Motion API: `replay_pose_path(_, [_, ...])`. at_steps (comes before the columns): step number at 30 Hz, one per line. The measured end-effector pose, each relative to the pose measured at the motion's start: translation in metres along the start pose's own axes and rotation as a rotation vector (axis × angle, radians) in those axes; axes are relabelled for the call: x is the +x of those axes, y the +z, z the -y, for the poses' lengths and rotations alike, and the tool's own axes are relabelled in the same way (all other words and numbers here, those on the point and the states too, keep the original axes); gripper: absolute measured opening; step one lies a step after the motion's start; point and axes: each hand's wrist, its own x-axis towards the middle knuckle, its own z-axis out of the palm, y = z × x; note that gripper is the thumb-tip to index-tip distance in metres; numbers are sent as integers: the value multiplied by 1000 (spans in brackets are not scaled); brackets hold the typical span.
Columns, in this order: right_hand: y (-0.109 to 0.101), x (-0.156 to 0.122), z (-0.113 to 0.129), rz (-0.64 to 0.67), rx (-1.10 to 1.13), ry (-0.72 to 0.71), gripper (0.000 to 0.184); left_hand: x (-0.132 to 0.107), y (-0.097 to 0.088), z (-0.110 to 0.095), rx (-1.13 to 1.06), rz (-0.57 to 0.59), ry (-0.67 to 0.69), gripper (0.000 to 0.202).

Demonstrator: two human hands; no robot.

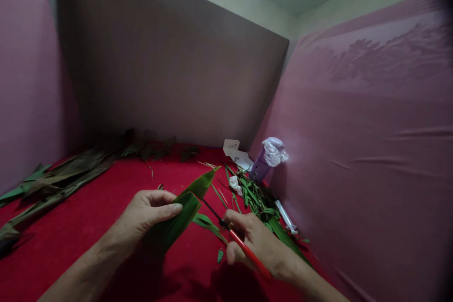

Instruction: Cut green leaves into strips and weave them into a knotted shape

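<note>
My left hand [152, 210] pinches a folded green leaf [182, 219] between thumb and fingers, its pointed tip angled up to the right. My right hand [251, 238] is closed around red-handled scissors [247, 250]. Their thin dark blade reaches up and left to the right edge of the leaf; whether it touches cannot be made out. Below the blade a loose strip of green leaf [208, 226] hangs or lies near my right fingers. A small green scrap [220, 256] rests on the red cloth [138, 179] beneath my hands.
At right, a heap of cut leaf strips [256, 196] lies beside crumpled white paper [235, 184] and a clear plastic tube [286, 217]. Behind stand a purple container [262, 163] topped with clear plastic and white paper cards [240, 158]. Long dry leaves [71, 170] lie left. Pink-covered walls enclose the sides.
</note>
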Motion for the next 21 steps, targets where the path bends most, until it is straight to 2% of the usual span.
replay_pose_path(3, [-3, 0, -2, 50, -3, -38, 29, 3, -1, 4, -8, 3, 0, 19])
replay_pose_path(7, [-1, 3, 1, 49, 12, -61, 31, 7, 0, 9, -12, 21, 9, 18])
replay_pose_path(12, [6, 10, 3, -10, 20, -54, 33, 8, 1, 13, 9, 101, 3, 16])
replay_pose_path(21, [14, 17, 5, -90, 67, -44, 31, 8, -2, 17, 58, 150, 19, 14])
